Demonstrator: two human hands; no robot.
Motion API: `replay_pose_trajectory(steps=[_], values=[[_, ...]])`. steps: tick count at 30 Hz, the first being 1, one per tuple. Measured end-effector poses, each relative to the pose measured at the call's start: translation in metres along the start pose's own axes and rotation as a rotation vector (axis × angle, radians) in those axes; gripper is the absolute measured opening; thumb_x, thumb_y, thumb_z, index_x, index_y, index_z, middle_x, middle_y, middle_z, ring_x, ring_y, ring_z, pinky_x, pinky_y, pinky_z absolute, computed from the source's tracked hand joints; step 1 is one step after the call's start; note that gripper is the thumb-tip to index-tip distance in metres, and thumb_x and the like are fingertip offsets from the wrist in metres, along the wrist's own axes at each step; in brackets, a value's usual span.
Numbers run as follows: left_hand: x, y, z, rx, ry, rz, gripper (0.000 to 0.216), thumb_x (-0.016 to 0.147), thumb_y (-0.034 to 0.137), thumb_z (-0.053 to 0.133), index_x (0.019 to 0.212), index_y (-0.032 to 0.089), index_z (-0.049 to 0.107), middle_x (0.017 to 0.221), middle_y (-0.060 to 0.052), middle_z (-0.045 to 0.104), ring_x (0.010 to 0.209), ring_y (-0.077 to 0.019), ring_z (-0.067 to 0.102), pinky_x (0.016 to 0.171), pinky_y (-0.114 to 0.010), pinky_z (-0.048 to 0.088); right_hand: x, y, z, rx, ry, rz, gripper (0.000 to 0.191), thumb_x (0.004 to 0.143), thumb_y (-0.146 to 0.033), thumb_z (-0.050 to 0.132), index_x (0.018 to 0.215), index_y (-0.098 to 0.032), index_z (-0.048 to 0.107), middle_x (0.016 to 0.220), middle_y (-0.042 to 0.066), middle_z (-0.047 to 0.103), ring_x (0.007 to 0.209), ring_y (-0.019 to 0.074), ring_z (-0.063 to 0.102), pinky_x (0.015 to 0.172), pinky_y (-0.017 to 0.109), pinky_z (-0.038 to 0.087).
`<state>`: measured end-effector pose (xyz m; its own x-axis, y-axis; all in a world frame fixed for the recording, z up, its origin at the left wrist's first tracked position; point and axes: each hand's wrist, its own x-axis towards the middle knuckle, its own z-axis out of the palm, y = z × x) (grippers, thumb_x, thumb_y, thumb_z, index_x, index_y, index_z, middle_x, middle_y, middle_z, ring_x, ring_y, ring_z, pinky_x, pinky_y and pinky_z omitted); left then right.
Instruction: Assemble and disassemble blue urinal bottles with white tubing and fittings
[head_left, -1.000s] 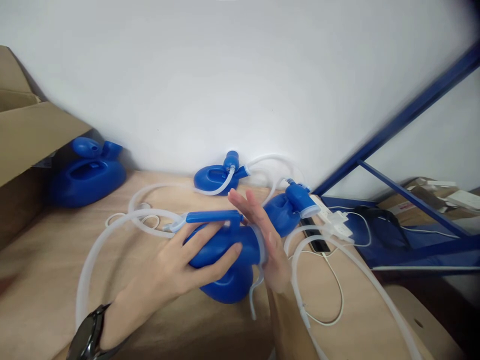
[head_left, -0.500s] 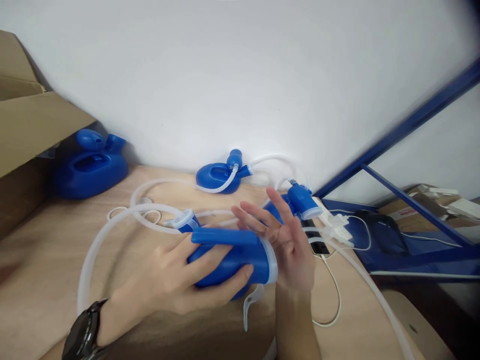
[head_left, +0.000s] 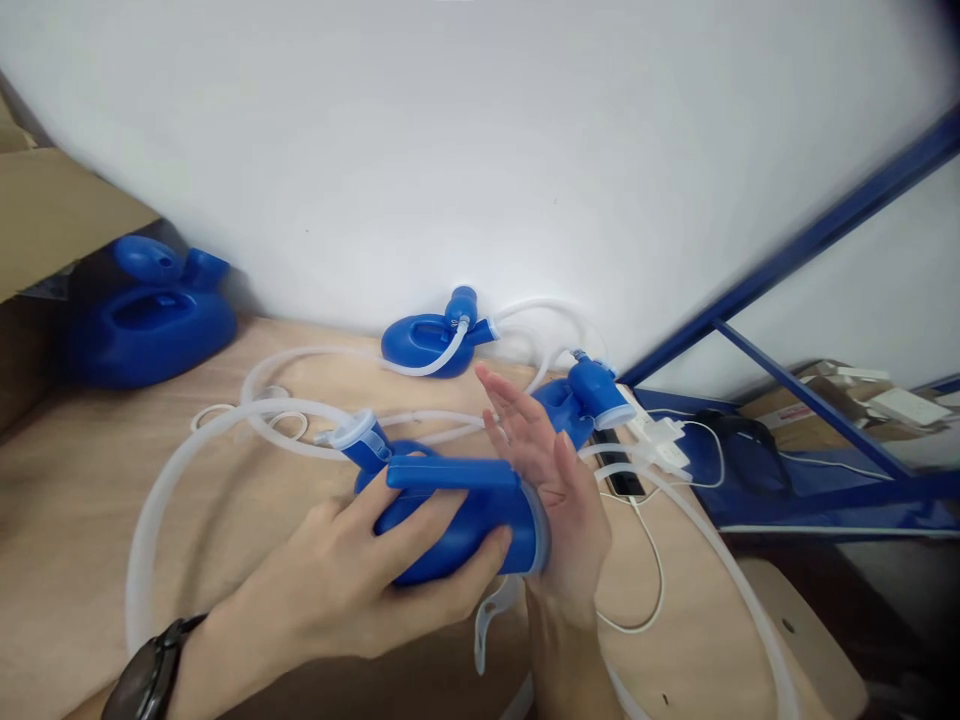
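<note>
My left hand [head_left: 352, 550], a black watch at its wrist, is wrapped round a blue plastic urinal cup [head_left: 465, 520], with one finger over its side and the thumb along the lower part. The cup lies on its side, its whitish rim facing right. Against that rim rests the palm of my right hand [head_left: 562, 490], its fingers spread and stretched out. A translucent strap [head_left: 484, 635] hangs below the cup. Just behind my left hand stands a blue urinal bottle neck [head_left: 367, 450] with a whitish cap; its body is mostly hidden.
Clear hoses [head_left: 142, 540] loop over the wooden table [head_left: 67, 520]. Other blue urinal bottles [head_left: 424, 345] stand near the wall, one beside a cardboard box [head_left: 67, 220] at left. A phone [head_left: 626, 480], cable and power strip [head_left: 667, 445] lie at right, by a blue metal frame [head_left: 810, 400].
My right palm has come left onto the cup's rim, where it was slightly apart before. The view has shifted a little, and my left hand keeps its grip.
</note>
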<state>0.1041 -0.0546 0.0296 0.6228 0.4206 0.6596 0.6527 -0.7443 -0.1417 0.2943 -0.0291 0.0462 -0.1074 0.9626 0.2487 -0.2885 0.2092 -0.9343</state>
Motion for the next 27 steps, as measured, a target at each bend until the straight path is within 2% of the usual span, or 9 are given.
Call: replay_pose_trajectory(steps=[4, 6, 10, 14, 17, 18, 20, 23, 27], values=[[0.001, -0.001, 0.001, -0.108, -0.021, -0.075, 0.055, 0.095, 0.01, 0.056, 0.142, 0.039, 0.06, 0.131, -0.006, 0.063, 0.111, -0.0275, 0.063, 0.078, -0.034, 0.062, -0.003, -0.002, 0.001, -0.086, -0.005, -0.046, 0.047, 0.107, -0.049, 0.039, 0.144, -0.032, 0.063, 0.162, -0.003, 0.05, 0.16, 0.0225, 0.033, 0.138, 0.046, 0.019], [0.0, -0.003, 0.005, -0.246, -0.088, -0.186, 0.059, 0.091, 0.008, 0.061, 0.143, 0.034, 0.059, 0.134, -0.007, 0.064, 0.114, -0.0264, 0.067, 0.083, -0.035, 0.063, -0.001, 0.002, 0.0, -0.126, -0.042, -0.067, 0.047, 0.106, -0.048, 0.042, 0.147, -0.035, 0.06, 0.163, -0.005, 0.048, 0.161, 0.0232, 0.03, 0.138, 0.048, 0.016], [-0.003, -0.016, 0.015, -0.617, -0.262, -0.48, 0.069, 0.074, 0.024, 0.087, 0.138, 0.028, 0.063, 0.135, -0.008, 0.07, 0.116, -0.0287, 0.071, 0.095, -0.041, 0.064, 0.009, 0.01, -0.006, -0.252, -0.264, -0.128, 0.053, 0.103, -0.055, 0.046, 0.156, -0.049, 0.046, 0.168, -0.012, 0.038, 0.166, 0.0238, 0.016, 0.139, 0.053, 0.006], [0.0, -0.036, 0.017, -0.982, -0.408, -0.547, 0.069, 0.076, 0.04, 0.09, 0.138, 0.029, 0.062, 0.13, -0.002, 0.074, 0.11, -0.0241, 0.075, 0.09, -0.034, 0.065, 0.016, 0.011, -0.014, -0.499, -0.508, -0.422, 0.055, 0.106, -0.059, 0.035, 0.161, -0.055, 0.029, 0.171, -0.017, 0.029, 0.167, 0.0244, 0.003, 0.137, 0.06, -0.001], [0.002, -0.044, 0.012, -1.04, -0.435, -0.522, 0.067, 0.08, 0.045, 0.087, 0.139, 0.028, 0.06, 0.133, -0.002, 0.072, 0.115, -0.0229, 0.073, 0.093, -0.033, 0.064, 0.014, 0.011, -0.016, -0.599, -0.573, -0.575, 0.054, 0.108, -0.053, 0.03, 0.162, -0.056, 0.024, 0.171, -0.021, 0.028, 0.167, 0.0221, 0.001, 0.137, 0.06, -0.003], [0.002, -0.045, 0.01, -1.013, -0.412, -0.524, 0.073, 0.078, 0.046, 0.089, 0.141, 0.027, 0.057, 0.136, -0.004, 0.071, 0.118, -0.0239, 0.072, 0.094, -0.034, 0.064, 0.012, 0.011, -0.015, -0.599, -0.528, -0.575, 0.052, 0.109, -0.051, 0.03, 0.161, -0.056, 0.027, 0.169, -0.019, 0.032, 0.167, 0.0217, 0.005, 0.137, 0.06, -0.001], [0.0, -0.044, 0.005, -0.928, -0.326, -0.529, 0.083, 0.073, 0.047, 0.093, 0.143, 0.026, 0.053, 0.139, -0.007, 0.069, 0.121, -0.0258, 0.071, 0.095, -0.036, 0.064, 0.008, 0.013, -0.013, -0.543, -0.31, -0.529, 0.048, 0.109, -0.047, 0.032, 0.157, -0.051, 0.042, 0.163, -0.012, 0.046, 0.165, 0.0228, 0.02, 0.138, 0.059, 0.009], [-0.004, -0.042, 0.0, -0.679, -0.11, -0.489, 0.07, 0.081, 0.038, 0.088, 0.14, 0.025, 0.053, 0.14, -0.009, 0.066, 0.126, -0.0266, 0.067, 0.103, -0.038, 0.06, 0.009, 0.017, -0.008, -0.282, 0.052, -0.41, 0.046, 0.109, -0.047, 0.029, 0.142, -0.04, 0.061, 0.151, -0.002, 0.061, 0.156, 0.0235, 0.041, 0.134, 0.057, 0.026], [-0.008, -0.04, 0.001, -0.394, 0.029, -0.215, 0.038, 0.099, 0.021, 0.066, 0.136, 0.022, 0.059, 0.143, -0.013, 0.063, 0.129, -0.0262, 0.064, 0.106, -0.038, 0.057, 0.018, 0.02, -0.004, -0.037, 0.098, -0.063, 0.056, 0.104, -0.062, 0.028, 0.143, -0.033, 0.056, 0.157, 0.003, 0.056, 0.154, 0.022, 0.045, 0.132, 0.053, 0.033]])
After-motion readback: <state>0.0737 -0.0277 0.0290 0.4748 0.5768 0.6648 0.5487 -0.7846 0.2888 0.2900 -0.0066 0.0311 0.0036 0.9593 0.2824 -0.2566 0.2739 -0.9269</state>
